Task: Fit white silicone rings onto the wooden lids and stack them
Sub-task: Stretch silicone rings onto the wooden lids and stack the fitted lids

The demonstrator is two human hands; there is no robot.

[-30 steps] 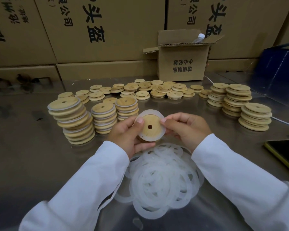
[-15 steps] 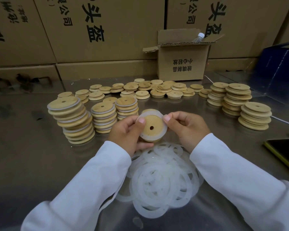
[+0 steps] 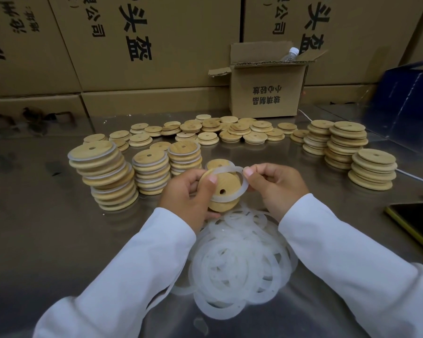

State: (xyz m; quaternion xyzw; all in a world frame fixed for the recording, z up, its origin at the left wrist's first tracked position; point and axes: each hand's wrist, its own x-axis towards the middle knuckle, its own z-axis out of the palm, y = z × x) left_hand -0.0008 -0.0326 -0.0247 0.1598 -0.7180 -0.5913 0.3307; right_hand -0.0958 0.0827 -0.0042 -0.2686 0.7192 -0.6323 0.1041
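The lid [image 3: 226,182] in my grip is pale tan wood with a dark hole; the ring [image 3: 225,170] on it is milky white. Below my grip, the heap of rings [image 3: 242,262] is translucent white. Left of it the ringed stacks [image 3: 105,176] are tan striped white; right of it the bare stacks [image 3: 373,172] are plain tan. My sleeves [image 3: 132,276] are white.

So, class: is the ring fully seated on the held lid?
Partly: ring slants across the lid, right hand pinching its free edge.

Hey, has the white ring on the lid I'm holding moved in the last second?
Yes. The ring sat flat around the held lid; now the right hand has pulled its right side off, toward the bare stacks.
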